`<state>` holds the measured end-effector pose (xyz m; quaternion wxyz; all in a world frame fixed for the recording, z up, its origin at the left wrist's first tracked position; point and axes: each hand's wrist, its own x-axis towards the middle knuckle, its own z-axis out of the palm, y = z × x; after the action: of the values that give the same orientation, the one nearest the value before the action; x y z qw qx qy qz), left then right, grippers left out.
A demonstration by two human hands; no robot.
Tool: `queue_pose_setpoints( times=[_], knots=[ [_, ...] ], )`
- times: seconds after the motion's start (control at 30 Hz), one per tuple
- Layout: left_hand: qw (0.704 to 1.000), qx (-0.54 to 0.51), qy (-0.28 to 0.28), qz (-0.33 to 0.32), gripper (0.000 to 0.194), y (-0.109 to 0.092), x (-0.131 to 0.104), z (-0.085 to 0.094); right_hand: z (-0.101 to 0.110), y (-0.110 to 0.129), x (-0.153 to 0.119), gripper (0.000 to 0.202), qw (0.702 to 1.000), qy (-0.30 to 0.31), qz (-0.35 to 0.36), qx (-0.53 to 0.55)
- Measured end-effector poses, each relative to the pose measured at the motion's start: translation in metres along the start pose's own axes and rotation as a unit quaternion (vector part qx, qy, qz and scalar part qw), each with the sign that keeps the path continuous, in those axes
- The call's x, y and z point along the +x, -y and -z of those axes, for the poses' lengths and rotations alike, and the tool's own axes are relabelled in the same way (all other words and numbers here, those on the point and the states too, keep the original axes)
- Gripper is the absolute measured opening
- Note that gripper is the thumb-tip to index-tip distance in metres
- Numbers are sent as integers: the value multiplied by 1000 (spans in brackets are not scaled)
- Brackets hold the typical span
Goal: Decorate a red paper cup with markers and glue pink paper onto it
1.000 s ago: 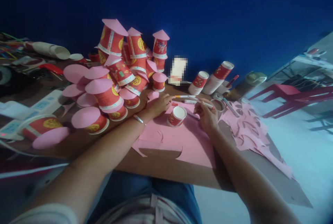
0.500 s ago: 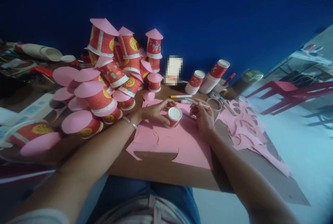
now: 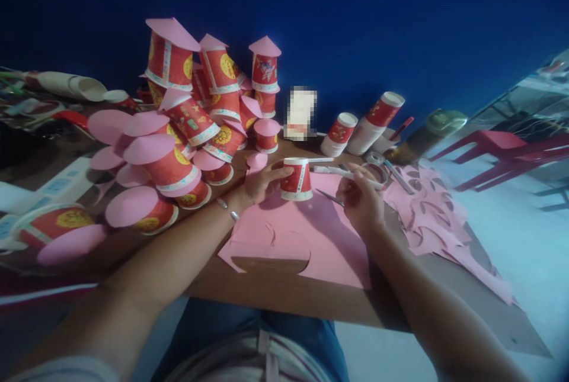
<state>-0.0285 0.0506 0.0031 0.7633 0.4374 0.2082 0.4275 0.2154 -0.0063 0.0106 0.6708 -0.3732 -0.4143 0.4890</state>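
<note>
My left hand (image 3: 265, 184) grips a red paper cup (image 3: 296, 179) from its left side, thumb against the wall. The cup is upside down, its narrow white base up, with a pale printed strip on its side. To the right of it, my right hand (image 3: 362, 201) is closed around a slim tool with a dark pointed blade (image 3: 329, 196); the tip points left toward the cup, apart from it. The tool's handle is mostly hidden by the fingers. Beneath both hands lie pink paper sheets (image 3: 329, 252) with a curved cut-out near the front edge.
Several red cups with pink paper cone tops (image 3: 171, 53) are piled at left. Stacked paper cups (image 3: 386, 111) lean by the blue wall. A pen (image 3: 320, 160), a tape roll (image 3: 377, 176) and cut pink scraps (image 3: 438, 216) lie at right. A red stool (image 3: 498, 148) stands beyond.
The cup has tipped so its printed side now faces me. My right hand has shifted right, and the dark blade shows more clearly. The view has shifted slightly.
</note>
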Motion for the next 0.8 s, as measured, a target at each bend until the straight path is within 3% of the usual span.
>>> queue_pose_setpoints(
  times=[0.27,0.57,0.8],
  knots=[
    [999,-49,-7,22,39,3,4,3,-11,-3,-11,26,996,80,-14,30],
    [997,-30,17,74,46,6,5,1,-25,-7,-27,29,990,122,-75,9],
    [998,29,14,60,63,10,0,-3,-27,-13,-35,29,984,165,-59,-36]
  ],
)
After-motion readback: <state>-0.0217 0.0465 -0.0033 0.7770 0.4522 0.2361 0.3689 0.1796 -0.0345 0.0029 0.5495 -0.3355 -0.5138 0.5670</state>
